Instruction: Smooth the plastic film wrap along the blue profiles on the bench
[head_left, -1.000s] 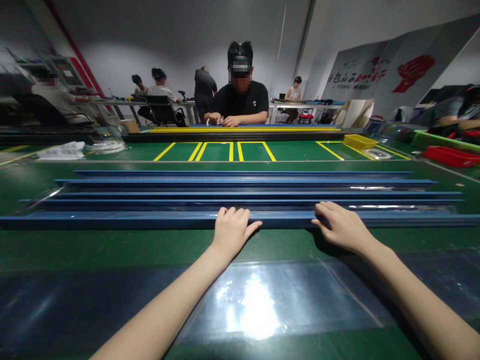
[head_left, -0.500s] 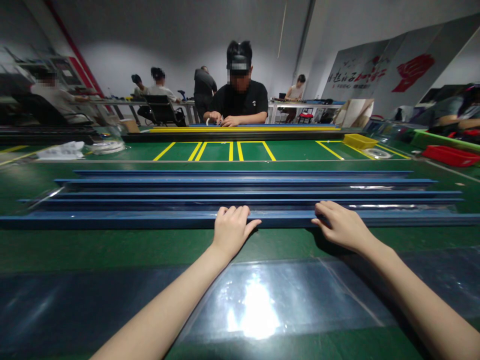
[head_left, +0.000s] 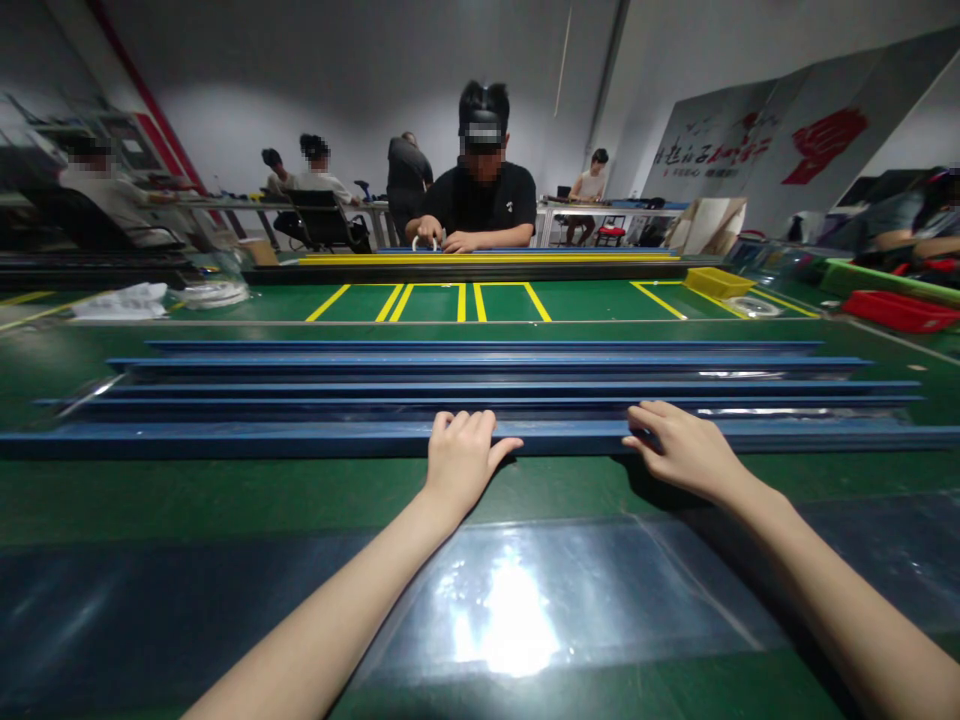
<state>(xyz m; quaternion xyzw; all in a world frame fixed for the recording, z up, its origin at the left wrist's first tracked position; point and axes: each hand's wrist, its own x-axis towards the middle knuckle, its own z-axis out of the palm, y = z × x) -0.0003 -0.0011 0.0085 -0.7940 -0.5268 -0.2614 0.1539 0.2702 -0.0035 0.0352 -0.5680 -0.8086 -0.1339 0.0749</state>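
Observation:
Several long blue channel strips lie side by side across the green table, and the nearest blue strip (head_left: 300,443) is under both hands. My left hand (head_left: 461,455) has its fingers curled over this strip's upper edge, with the thumb stretched along the front face. To the right, my right hand (head_left: 679,450) grips the same strip between bent fingers and thumb; its fingertips are partly hidden behind the edge. Clear film (head_left: 765,413) shows in the channel beyond the right hand. Between my forearms a wide transparent plastic sheet (head_left: 420,590) lies flat and reflects a bright lamp.
Across the table a person in black (head_left: 484,205) works at yellow and black strips (head_left: 495,265). A yellow tray (head_left: 718,283) and a red tray (head_left: 900,311) stand at the right. White paper (head_left: 124,302) and a roll (head_left: 214,293) lie at the left. Other people sit behind.
My hands and the blue strips stay practically in place. Across the table, the person's head and hand have shifted slightly.

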